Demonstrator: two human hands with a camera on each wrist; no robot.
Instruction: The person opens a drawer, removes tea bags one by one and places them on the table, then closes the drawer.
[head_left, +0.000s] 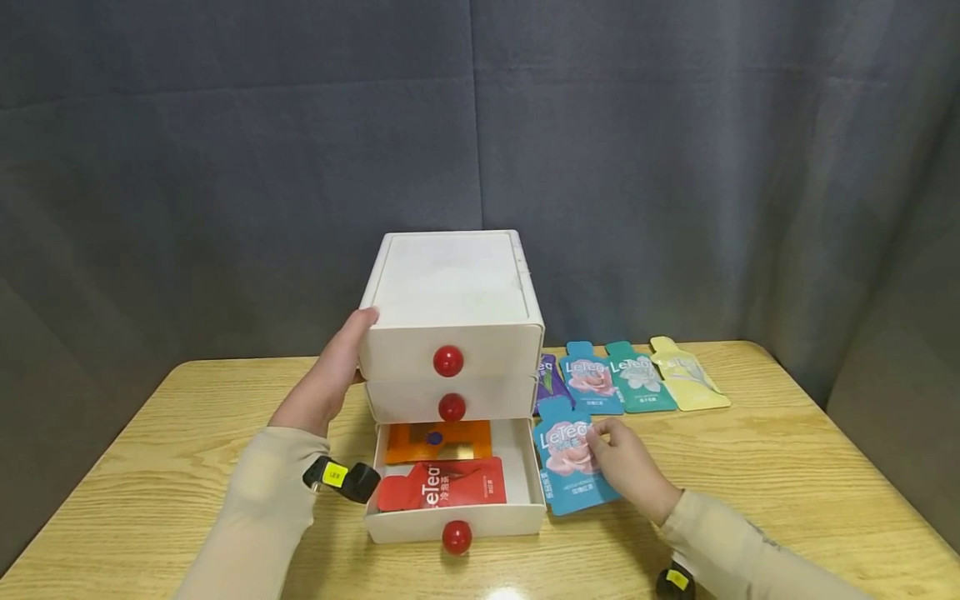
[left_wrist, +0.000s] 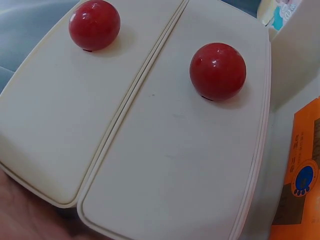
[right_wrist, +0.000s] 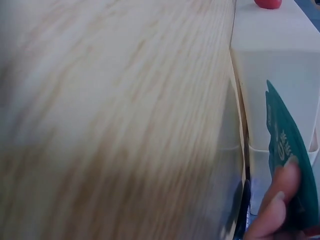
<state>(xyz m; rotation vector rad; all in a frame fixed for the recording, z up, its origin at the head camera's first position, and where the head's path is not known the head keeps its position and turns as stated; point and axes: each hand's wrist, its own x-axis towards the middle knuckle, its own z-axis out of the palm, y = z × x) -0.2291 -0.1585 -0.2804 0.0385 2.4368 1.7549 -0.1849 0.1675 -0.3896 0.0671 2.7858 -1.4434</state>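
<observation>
A white three-drawer cabinet (head_left: 450,283) stands on the table, each drawer with a round red knob. Its bottom drawer (head_left: 405,527) is pulled out and holds a red LeTea packet (head_left: 472,483) and an orange packet (head_left: 438,442). My left hand (head_left: 324,383) rests against the cabinet's left side, thumb straight at the upper edge; its other fingers are mostly hidden. Right of the drawer, my right hand (head_left: 633,468) pinches a blue LeTea packet (head_left: 573,483) with a pink flower. In the right wrist view that packet (right_wrist: 287,125) is tilted beside the cabinet's side.
Behind the held packet lie a purple packet (head_left: 551,383), another blue packet (head_left: 592,385), a green packet (head_left: 639,383) and a yellow packet (head_left: 688,379) in a row. A dark curtain (head_left: 262,208) hangs behind the wooden table (head_left: 225,408).
</observation>
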